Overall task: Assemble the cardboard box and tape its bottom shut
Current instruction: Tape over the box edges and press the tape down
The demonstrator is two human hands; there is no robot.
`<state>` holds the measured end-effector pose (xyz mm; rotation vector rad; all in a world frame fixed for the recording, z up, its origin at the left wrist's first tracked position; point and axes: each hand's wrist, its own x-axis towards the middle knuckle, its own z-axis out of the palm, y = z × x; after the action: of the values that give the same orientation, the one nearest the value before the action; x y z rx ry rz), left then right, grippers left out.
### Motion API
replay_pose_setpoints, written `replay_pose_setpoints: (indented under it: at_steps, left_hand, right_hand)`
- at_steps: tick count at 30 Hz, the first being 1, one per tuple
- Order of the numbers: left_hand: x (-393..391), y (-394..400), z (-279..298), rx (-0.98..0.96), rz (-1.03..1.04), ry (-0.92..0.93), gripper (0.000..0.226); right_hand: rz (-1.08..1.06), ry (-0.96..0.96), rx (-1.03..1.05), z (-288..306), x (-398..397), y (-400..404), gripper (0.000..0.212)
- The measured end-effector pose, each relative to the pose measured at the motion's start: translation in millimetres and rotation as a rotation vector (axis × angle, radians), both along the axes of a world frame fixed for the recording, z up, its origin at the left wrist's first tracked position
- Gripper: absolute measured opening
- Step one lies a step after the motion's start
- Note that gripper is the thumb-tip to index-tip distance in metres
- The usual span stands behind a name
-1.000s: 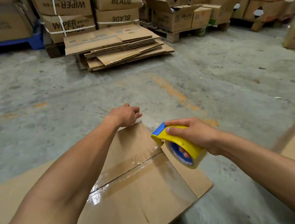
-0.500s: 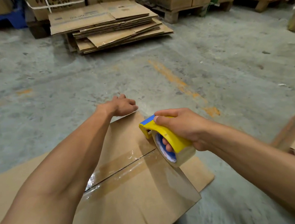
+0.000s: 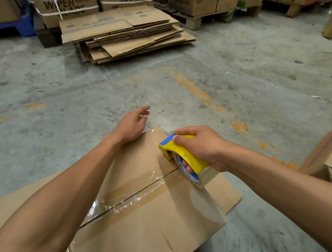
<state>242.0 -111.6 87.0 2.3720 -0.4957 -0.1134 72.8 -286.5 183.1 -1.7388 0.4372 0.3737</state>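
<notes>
Box (image 3: 141, 224): under both our forearms, bottom up, flaps shut, clear tape along most of seam.
R hand (image 3: 201, 147): closed round yellow tape gun (image 3: 184, 160), roll pressed on seam's far end.
L hand (image 3: 131, 127): open, fingers loose, at box's far edge, just past R hand.
Risk: w/ L hand not pressing, box could slide & tape wrinkle or miss seam, we judged.

Bare floor (image 3: 177, 80) ahead; flattened cartons (image 3: 125, 35) beyond.
</notes>
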Motion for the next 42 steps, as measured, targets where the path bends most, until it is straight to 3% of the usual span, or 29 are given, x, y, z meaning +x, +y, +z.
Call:
replay_pose_setpoints:
  at_steps: [3,9,13,16,18,28,34,42]
  left_hand:
    - [-22,-8,1,0.060,-0.177,0.037,0.042]
    - [-26,-2,4,0.240,-0.226,0.015,0.044]
    - [-42,-2,1,0.330,-0.374,-0.225,0.053]
    - [-57,3,-6,0.384,-0.515,-0.277,0.065]
    - [-60,9,-12,0.411,-0.519,-0.265,0.067]
    - [-57,13,-16,0.451,-0.512,-0.277,0.066]
    - [-59,12,-15,0.453,-0.494,-0.287,0.061]
    - [-61,10,-10,0.515,-0.501,-0.281,0.058]
  right_hand:
    - [0.003,-0.002,-0.015,1,0,0,0.032]
    - [-0.016,-0.001,-0.023,5,-3,0,0.030]
    - [-0.018,-0.016,-0.034,6,-4,3,0.030]
    - [0.023,-0.017,-0.053,7,-2,4,0.014]
    - [0.050,0.005,-0.047,10,-1,4,0.006]
    - [0.163,0.077,-0.232,6,15,13,0.027]
    - [0.161,0.171,-0.340,6,-23,-5,0.042]
    - [0.055,0.113,-0.293,11,-81,-14,0.031]
